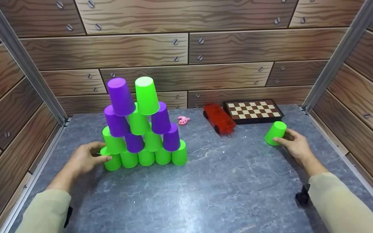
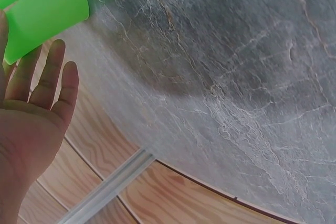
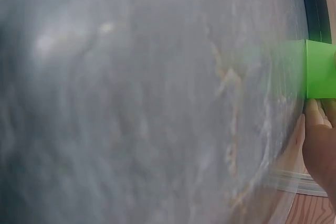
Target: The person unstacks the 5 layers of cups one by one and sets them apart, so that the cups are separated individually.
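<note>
A stepped wall of upside-down cups stands at left in the head view. Its bottom row is several green cups point(image 1: 146, 157); green and purple cups alternate above, topped by a purple cup point(image 1: 120, 97) and a green cup point(image 1: 147, 95). My left hand point(image 1: 86, 158) is at the leftmost bottom cup point(image 1: 113, 162), thumb in front and fingers behind. In the left wrist view, its fingers point(image 2: 50, 72) extend loosely beside a green cup point(image 2: 52, 14). Far right, my right hand point(image 1: 296, 147) grips an upside-down green cup point(image 1: 276, 131) between thumb and fingers, slightly tilted.
A red toy car point(image 1: 219, 118) lies beside a checkered game board point(image 1: 254, 110) near the back wall. A small pink toy piece point(image 1: 183, 120) sits right of the stack. Wood-patterned walls point(image 1: 108, 50) enclose the grey marbled tabletop point(image 1: 186, 194).
</note>
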{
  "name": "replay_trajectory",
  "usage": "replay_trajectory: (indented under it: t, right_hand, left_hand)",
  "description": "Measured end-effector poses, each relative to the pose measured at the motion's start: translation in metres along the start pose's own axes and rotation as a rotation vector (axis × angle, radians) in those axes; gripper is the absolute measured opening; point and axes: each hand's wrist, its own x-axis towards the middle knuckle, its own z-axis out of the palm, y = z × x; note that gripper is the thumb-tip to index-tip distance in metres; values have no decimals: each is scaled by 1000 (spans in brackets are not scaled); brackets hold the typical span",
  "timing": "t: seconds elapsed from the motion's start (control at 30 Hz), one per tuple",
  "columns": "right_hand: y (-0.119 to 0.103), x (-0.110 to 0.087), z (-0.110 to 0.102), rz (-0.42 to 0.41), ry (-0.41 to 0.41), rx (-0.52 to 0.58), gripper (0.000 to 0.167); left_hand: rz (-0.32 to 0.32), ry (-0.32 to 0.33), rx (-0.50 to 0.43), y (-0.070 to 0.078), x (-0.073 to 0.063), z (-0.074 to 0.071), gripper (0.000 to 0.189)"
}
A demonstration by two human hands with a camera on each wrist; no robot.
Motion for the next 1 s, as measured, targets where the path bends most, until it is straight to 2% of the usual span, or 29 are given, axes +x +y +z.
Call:
replay_trajectory:
  t: [0.3, 0.47, 0.57, 0.8, 1.0]
  right_hand:
    - [2, 1, -1, -3, -19, 14, 75]
    - [0, 1, -6, 6, -69, 5, 81]
    - [-5, -3, -12, -13, -57, 8, 82]
    - [-29, -11, -32, -93, -44, -17, 83]
    - [-64, -15, -44, -186, -37, -31, 79]
  left_hand:
    - [-6, -4, -12, 1, 0, 0, 61]
    - [-7, -3, -13, 1, 0, 0, 61]
    - [-3, -1, -12, 0, 0, 1, 60]
    - [-10, -4, -13, 0, -1, 0, 63]
    - [22, -9, -4, 0, -1, -1, 61]
